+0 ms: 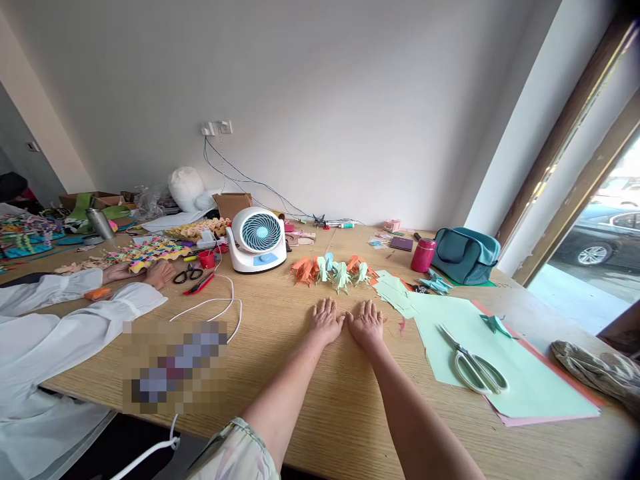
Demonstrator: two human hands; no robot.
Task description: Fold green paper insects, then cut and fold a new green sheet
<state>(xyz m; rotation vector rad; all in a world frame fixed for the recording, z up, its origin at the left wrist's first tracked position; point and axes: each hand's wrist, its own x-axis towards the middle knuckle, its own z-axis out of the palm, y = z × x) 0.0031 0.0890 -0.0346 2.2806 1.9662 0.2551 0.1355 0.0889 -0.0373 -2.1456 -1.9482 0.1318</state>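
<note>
My left hand (326,320) and my right hand (367,321) lie flat, palms down, side by side on the wooden table (280,373), thumbs nearly touching. Both hold nothing and their fingers are stretched out. Just beyond them stands a row of folded orange and mint-green paper figures (333,270). To my right lie large sheets of light green paper (480,347) with white-handled scissors (473,363) on top, and smaller green sheets (395,293).
A white desk fan (257,240) stands at the back, its white cable (220,307) looping on the table. A red cup (423,255) and teal bag (465,255) sit far right. Another person in white sleeves (75,307) leans at the left, near black scissors (189,273) and colourful paper crafts (145,253).
</note>
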